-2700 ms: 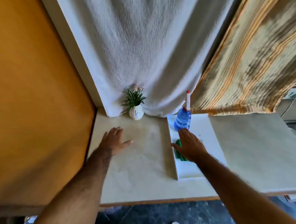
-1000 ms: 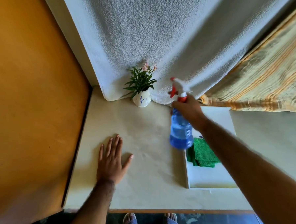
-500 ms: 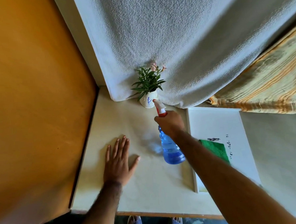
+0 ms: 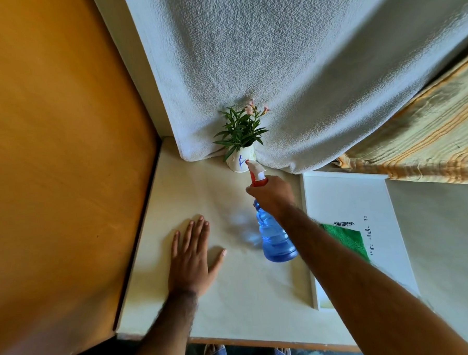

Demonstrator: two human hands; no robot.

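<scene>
My right hand (image 4: 272,195) grips the neck of a blue spray bottle (image 4: 274,237) with a red and white trigger head, held above the cream table (image 4: 233,294). The nozzle points at a small plant in a white pot (image 4: 240,160) standing against the white towel at the back. My left hand (image 4: 191,257) rests flat on the table, fingers spread, left of the bottle. A folded green cloth (image 4: 348,237) lies on a white tray (image 4: 345,196) to the right, partly hidden by my right forearm.
An orange wall (image 4: 58,148) closes off the left side. A white towel (image 4: 289,66) hangs behind the table, and a striped yellow cloth (image 4: 420,140) is draped at the right. The table's front edge runs along the bottom, with my feet below it.
My right hand lifted the spray bottle off the tray and carried it left toward the plant. In the last half second it has barely shifted. My left hand has stayed flat.
</scene>
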